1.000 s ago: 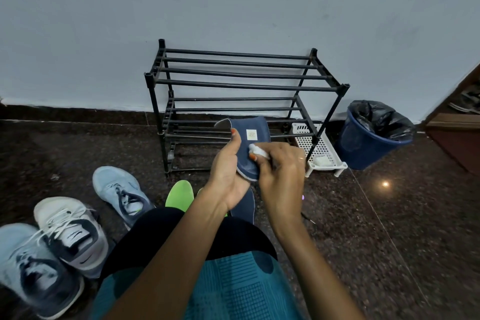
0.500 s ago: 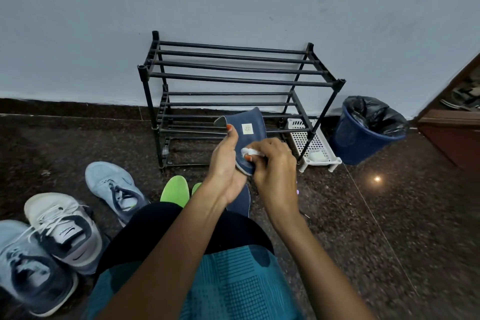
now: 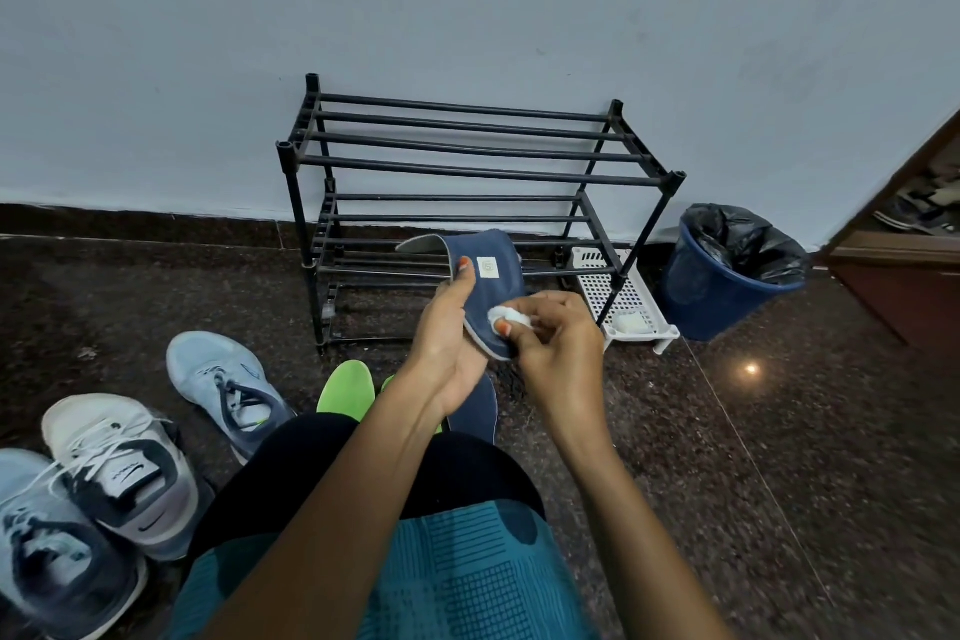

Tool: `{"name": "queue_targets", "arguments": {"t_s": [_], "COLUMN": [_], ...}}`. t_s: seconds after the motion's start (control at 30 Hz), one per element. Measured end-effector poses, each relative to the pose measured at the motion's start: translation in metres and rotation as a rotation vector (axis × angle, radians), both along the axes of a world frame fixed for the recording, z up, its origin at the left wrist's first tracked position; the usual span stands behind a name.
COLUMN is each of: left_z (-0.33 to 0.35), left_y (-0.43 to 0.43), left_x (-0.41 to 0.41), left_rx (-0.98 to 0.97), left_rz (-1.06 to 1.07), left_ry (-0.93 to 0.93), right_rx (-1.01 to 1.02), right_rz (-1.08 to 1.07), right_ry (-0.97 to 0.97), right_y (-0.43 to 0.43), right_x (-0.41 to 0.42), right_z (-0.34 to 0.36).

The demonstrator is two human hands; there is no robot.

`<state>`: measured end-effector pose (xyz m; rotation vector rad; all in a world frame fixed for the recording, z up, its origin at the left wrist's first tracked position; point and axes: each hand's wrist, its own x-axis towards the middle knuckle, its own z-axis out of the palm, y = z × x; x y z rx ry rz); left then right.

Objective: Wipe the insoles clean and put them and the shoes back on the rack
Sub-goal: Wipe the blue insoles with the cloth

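1. The wiping step is in hand. The left hand [image 3: 447,343] grips a navy fabric-topped insole [image 3: 491,283] by its edge, thumb flat on its face, in the air in front of the black metal-bar shoe rack [image 3: 467,172].
2. The right hand [image 3: 563,353] pinches a small white wad [image 3: 508,316] (cloth or tissue, I cannot tell which) against the insole's lower end.
3. The next move likely calls for strokes up toward the small square label. The left hand must brace, since the thin insole already curls over at the top.
4. Much seems left to do. A second navy insole [image 3: 475,411], lime-green foam insoles [image 3: 347,390] and the mesh lace-up sneakers [image 3: 228,390] lie on the polished speckled stone floor [image 3: 779,457], none yet on the rack.
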<state>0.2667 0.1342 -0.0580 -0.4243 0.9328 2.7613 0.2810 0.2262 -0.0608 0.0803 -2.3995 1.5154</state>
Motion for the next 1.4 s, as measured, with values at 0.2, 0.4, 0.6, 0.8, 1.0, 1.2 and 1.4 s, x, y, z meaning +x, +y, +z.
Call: {"name": "queue_targets", "arguments": {"t_s": [0.2,0.4,0.6,0.8,1.0,1.2,1.4], "left_z": [0.002,0.002,-0.001,-0.004,-0.002,-0.003,-0.003], "left_y": [-0.007,-0.005,-0.005,-0.002,-0.001,0.0,0.0], "left_x": [0.007,0.007,0.005,0.005,0.005,0.006,0.007], "left_rx": [-0.093,-0.137,-0.08,-0.145,-0.127,-0.173,-0.186], "left_rz": [-0.181,-0.198,-0.137,-0.154,-0.081,-0.106,-0.05], "left_ry": [0.226,0.258,0.266,0.263,0.251,0.26,0.246], "right_rx": [-0.103,-0.005,0.198,0.256,0.243,0.277,0.264], "right_rz": [-0.16,-0.208,-0.031,-0.055,0.019,-0.062,-0.003], "right_ry": [-0.022,0.024,0.188,0.183,0.178,0.168,0.131], "right_y": [0.005,0.007,0.007,0.012,0.007,0.007,0.006], "right_x": [-0.007,-0.008,0.001,-0.007,-0.002,-0.013,-0.004], "right_z": [0.001,0.004,0.009,0.009,0.01,0.008,0.007]}}
